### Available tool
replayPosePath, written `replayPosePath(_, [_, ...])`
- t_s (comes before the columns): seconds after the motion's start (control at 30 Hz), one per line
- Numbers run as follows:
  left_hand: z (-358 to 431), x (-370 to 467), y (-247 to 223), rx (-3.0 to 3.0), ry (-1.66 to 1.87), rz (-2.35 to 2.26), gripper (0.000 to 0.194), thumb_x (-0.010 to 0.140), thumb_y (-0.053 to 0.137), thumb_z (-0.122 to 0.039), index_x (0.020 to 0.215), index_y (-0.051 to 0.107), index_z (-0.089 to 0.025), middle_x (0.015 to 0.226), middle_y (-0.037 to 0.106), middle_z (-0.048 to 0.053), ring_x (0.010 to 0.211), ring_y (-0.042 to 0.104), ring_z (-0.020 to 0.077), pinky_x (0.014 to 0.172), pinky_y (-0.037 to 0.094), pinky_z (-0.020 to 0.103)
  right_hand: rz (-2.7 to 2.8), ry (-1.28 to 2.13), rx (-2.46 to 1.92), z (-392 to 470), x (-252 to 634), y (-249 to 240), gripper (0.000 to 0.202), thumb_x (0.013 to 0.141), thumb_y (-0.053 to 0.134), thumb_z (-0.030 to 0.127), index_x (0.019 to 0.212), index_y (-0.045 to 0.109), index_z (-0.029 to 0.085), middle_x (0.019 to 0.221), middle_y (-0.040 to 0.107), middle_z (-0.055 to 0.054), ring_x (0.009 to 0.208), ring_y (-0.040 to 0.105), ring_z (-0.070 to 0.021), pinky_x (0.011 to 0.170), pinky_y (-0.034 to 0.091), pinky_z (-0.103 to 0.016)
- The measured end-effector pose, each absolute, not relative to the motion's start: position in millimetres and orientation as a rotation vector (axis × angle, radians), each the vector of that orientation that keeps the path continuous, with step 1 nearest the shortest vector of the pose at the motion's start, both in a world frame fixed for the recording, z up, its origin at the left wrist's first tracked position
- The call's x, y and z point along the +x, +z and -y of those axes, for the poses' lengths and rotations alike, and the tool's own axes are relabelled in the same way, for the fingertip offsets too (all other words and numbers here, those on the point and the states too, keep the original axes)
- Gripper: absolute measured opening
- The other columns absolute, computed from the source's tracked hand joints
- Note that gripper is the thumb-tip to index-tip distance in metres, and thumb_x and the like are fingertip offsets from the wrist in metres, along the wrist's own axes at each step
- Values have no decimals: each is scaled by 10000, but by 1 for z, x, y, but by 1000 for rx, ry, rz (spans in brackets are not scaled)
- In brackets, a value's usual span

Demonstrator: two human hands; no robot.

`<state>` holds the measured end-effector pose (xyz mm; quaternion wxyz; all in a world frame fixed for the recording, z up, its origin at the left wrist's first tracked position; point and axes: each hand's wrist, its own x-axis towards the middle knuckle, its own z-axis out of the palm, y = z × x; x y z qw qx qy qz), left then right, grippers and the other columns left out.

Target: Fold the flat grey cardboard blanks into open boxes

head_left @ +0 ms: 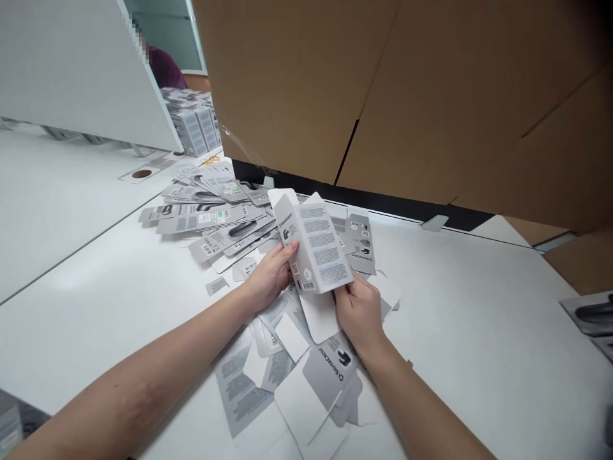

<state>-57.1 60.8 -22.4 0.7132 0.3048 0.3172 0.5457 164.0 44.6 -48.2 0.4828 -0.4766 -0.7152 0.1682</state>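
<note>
Between my two hands is a grey and white printed carton [320,246], raised over the table and partly unfolded, its end flaps sticking out. My left hand [274,273] grips its left side, the thumb lying on the printed face. At the lower right corner, my right hand [361,303] is closed on the edge, its fingertips hidden behind the card. Beneath and in front of my hands lie several loose flat cartons [330,377], overlapping at odd angles. A fanned pile of flat cartons [215,217] spreads to the left beyond my left hand.
Tall brown cardboard [306,89] walls off the table's far side. A white panel [81,70] stands at the back left. Behind it are stacked made-up boxes [194,128] and a person in a purple sleeve [165,69]. More printed boxes [594,316] sit at the right edge.
</note>
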Motion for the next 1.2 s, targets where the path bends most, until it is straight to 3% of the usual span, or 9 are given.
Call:
replayPosePath(0.13, [-56, -54, -21, 666, 1275, -688, 886, 877, 1070, -631, 1569, 680, -240, 1550, 816, 209, 1501, 762, 438, 1239, 646, 585, 1785, 342, -1145, -47, 163, -44, 397, 1112, 543, 219, 1307, 880, 295, 1248, 885, -97, 1137, 793, -334, 958, 638, -482])
replayPosePath(0.23, [-51, -55, -17, 655, 1303, -722, 907, 760, 1166, -404, 1502, 668, -244, 1494, 836, 193, 1388, 820, 439, 1119, 707, 570, 1802, 520, -1107, -46, 161, -40, 323, 1154, 625, 316, 1361, 873, 318, 1237, 868, -103, 1097, 784, -328, 966, 644, -492])
replayPosePath(0.33, [-51, -61, -14, 575, 1373, -739, 767, 782, 1122, -413, 1414, 724, -234, 1395, 874, 143, 1292, 856, 408, 1037, 738, 518, 1663, 764, -1161, -43, 163, -37, 410, 1131, 769, 512, 1477, 821, 300, 1142, 853, -89, 907, 771, -282, 803, 637, -422])
replayPosePath(0.43, [-57, -66, -14, 457, 1529, -716, 538, 873, 1025, -435, 1309, 779, -236, 1279, 903, 84, 1266, 861, 353, 1035, 736, 441, 1521, 981, -1242, -43, 168, -37, 447, 1092, 791, 686, 1187, 846, 252, 809, 762, -29, 643, 654, -231, 599, 519, -362])
replayPosePath(0.5, [-60, -68, -14, 423, 1609, -709, 429, 917, 975, -413, 1264, 789, -243, 1251, 908, 64, 1281, 854, 330, 1041, 727, 405, 1530, 1050, -1254, -44, 170, -36, 553, 1079, 775, 757, 850, 764, 253, 653, 665, -13, 594, 609, -220, 579, 463, -351])
replayPosePath(0.57, [-61, -68, -14, 432, 1652, -716, 393, 932, 961, -415, 1243, 790, -247, 1259, 908, 59, 1306, 843, 325, 1038, 718, 387, 1572, 1042, -1253, -45, 171, -35, 658, 1082, 759, 771, 681, 670, 257, 617, 657, -30, 608, 609, -215, 601, 449, -347])
replayPosePath(0.77, [-57, -69, -15, 443, 1646, -748, 415, 961, 942, -469, 1283, 805, -246, 1279, 899, 72, 1251, 843, 323, 922, 716, 369, 1585, 982, -1252, -44, 167, -30, 581, 1121, 708, 670, 719, 735, 251, 657, 709, -26, 561, 534, -175, 591, 431, -330])
replayPosePath(0.97, [-52, -68, -17, 571, 1526, -798, 463, 962, 957, -542, 1301, 810, -263, 1211, 893, 69, 1143, 858, 323, 851, 712, 378, 1592, 889, -1287, -42, 165, -34, 464, 1057, 760, 512, 676, 684, 259, 577, 571, 20, 537, 453, -164, 553, 365, -322])
replayPosePath(1.2, [-49, -67, -14, 590, 1503, -761, 491, 972, 914, -613, 1306, 821, -266, 1277, 898, 102, 1273, 847, 393, 935, 730, 445, 1669, 789, -1243, -39, 164, -32, 468, 1101, 707, 474, 687, 648, 265, 614, 544, 16, 588, 463, -178, 589, 374, -335])
